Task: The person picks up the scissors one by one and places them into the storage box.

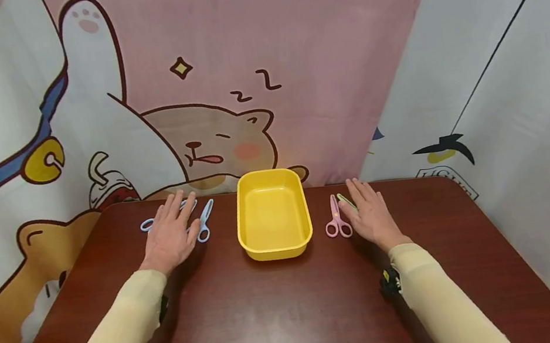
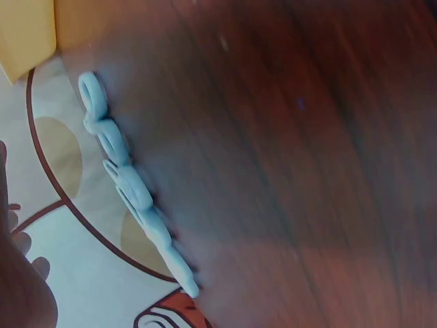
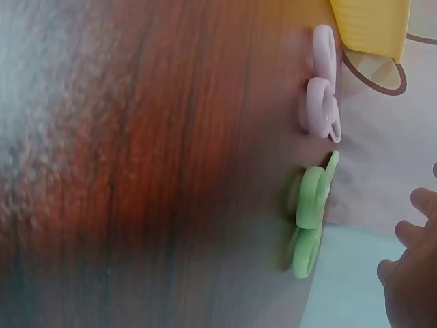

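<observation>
My left hand (image 1: 169, 234) is held over the left back of the table, its fingers straight and holding nothing. Beside and partly beneath it in the head view lie light blue scissors (image 1: 206, 211) and a second light blue pair (image 2: 174, 263), partly hidden by the hand. On the other side, my right hand (image 1: 371, 213) is also flat-fingered and without anything in it. Green scissors (image 3: 311, 198) lie under it, mostly covered in the head view. Pink scissors (image 1: 336, 217) rest just left of that hand. Both wrist views show the fingers apart from the scissors.
A yellow plastic tray (image 1: 278, 253) stands at the back middle of the table, between the hands and the scissors. The dark red-brown wooden table (image 1: 276, 319) meets a printed cartoon curtain (image 1: 330, 39) along its back edge.
</observation>
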Available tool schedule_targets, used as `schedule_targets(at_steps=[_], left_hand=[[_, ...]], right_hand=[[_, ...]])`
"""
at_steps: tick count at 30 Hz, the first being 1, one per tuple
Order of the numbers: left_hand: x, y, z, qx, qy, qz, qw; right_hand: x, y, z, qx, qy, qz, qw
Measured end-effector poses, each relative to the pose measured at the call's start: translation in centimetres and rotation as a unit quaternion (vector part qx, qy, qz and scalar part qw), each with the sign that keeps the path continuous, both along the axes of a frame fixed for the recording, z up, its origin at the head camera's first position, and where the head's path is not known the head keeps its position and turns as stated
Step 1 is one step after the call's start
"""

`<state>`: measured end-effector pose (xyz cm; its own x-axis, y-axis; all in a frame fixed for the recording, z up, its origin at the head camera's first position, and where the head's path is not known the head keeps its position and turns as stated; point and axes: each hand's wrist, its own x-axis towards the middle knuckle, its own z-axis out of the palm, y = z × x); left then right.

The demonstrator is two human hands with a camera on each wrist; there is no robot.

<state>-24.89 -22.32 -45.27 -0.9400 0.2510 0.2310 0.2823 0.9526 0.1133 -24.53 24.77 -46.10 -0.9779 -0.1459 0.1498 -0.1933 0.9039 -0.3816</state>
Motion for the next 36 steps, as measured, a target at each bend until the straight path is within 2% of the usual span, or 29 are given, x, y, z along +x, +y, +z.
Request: schedule_targets(at_steps=[8, 15, 22, 30, 36], left_hand=[[0.7, 1.6, 0.4, 0.007, -0.001, -0.014, 0.9999], [1.1, 2.3, 0.6, 0.017, -0.005, -0.022, 0.9996], [1.3, 3.1, 1.1, 0.041, -0.005, -0.026, 0.9988], [1.5, 4.1, 0.9, 0.058, -0.022, -0.026, 0.9977], [2.0, 4.9, 1.0, 0.082, -0.025, -0.039, 0.9955]], right_hand=[[0.6, 0.8, 0.0, -0.057, -0.021, -0.016, 0.9981], [0.6, 1.6, -0.3, -0.072, -0.031, -0.031, 0.9964], [0.7, 1.8, 0.2, -0.085, -0.027, -0.03, 0.9956], [1.1, 2.1, 0.2, -0.1, -0.031, -0.032, 0.994], [1.5, 2.3, -0.1, -0.116, -0.032, -0.032, 0.9922]])
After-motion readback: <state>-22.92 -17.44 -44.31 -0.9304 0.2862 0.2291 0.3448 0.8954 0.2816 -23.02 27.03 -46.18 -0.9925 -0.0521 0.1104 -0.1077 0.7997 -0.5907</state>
